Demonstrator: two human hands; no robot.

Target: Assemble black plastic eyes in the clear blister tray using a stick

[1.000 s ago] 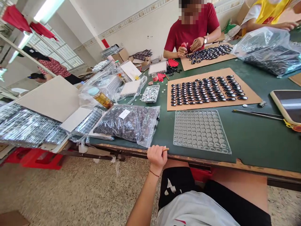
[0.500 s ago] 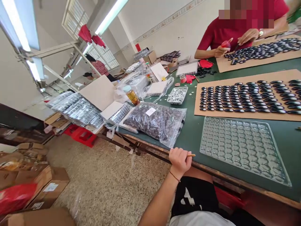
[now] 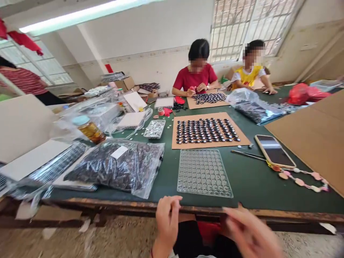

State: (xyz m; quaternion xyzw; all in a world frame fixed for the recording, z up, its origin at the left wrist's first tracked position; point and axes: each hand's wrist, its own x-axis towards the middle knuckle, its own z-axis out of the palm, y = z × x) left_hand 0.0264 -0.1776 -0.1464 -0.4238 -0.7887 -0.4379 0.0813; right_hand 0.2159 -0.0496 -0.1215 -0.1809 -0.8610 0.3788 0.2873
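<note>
My left hand (image 3: pixel 167 216) is closed at the table's front edge, thumb and fingers drawn together. Anything inside it is hidden. My right hand (image 3: pixel 251 231), smeared by motion, is over the front edge further right; I cannot make out its fingers or any held thing. Just beyond both hands lies a clear plastic tray (image 3: pixel 204 173) with rows of round hollows. Behind the tray is a cardboard sheet (image 3: pixel 176 139) bearing rows of glossy black oval pieces (image 3: pixel 206 129) with pale highlights.
Left are a bag of dark pieces (image 3: pixel 107 168), a container of small discs (image 3: pixel 155 129) and a jar (image 3: pixel 90 129). Tweezers (image 3: pixel 248 154), a phone (image 3: pixel 275 150) and a beaded strap (image 3: pixel 301 182) lie right. Two people (image 3: pixel 197 77) (image 3: pixel 249 73) sit opposite.
The view has swung right and levelled. My left hand still sits by the table edge, but the thin stick it held no longer shows. My right hand has come into view, moving.
</note>
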